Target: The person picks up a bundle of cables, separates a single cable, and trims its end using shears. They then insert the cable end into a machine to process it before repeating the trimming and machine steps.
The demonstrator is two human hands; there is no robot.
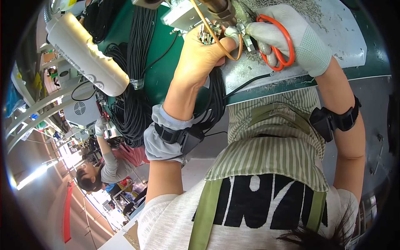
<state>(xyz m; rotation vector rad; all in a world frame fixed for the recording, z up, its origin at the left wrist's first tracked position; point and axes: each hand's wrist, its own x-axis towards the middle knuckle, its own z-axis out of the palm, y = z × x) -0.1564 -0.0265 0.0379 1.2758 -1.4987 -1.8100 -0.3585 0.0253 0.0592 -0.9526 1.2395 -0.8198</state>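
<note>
My bare left hand (200, 54) is closed around a cluster of small metal parts (208, 35), too fine to name exactly. A white covering sits on its thumb tip, and a tan cable (215, 39) loops in front of the hand. My right hand (291, 39), in a pale glove, keeps red-handled scissors (288, 37) in its grip, the handles looped about the fingers. Its fingertips meet beside a small metal piece (248, 41) under the machine head (221, 10). The scissors' blades are hidden.
Metal scraps (300, 12) litter a white sheet (354, 46) on the green bench (162, 79). Black cable bundles (137, 46) hang at the left, near a white tubular lamp (89, 56). Another person (112, 166) works farther left, one gloved hand raised.
</note>
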